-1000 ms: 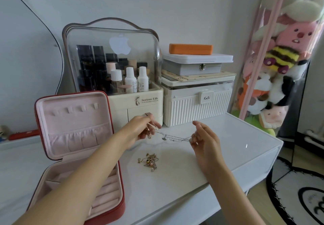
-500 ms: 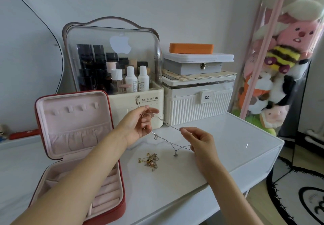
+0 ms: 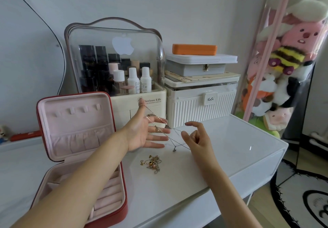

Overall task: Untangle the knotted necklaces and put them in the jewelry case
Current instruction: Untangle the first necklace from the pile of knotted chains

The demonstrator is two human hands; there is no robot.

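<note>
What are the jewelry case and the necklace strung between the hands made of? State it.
Jewelry case: red, leather-like shell, probably faux, with matte pink velvety lining. Necklace: thin metal chain, seemingly silver-toned with a small pendant; the strand looped over the left hand glints rose-gold.

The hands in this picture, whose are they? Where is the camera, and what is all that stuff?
They belong to one person, who wears the camera on the head, so you look down along both arms. The left hand is spread open with a thin chain draped over its fingers. The right hand pinches a silver necklace stretched between both hands. A tangled gold pile lies on the white table. The red jewelry case stands open, pink inside.
</note>
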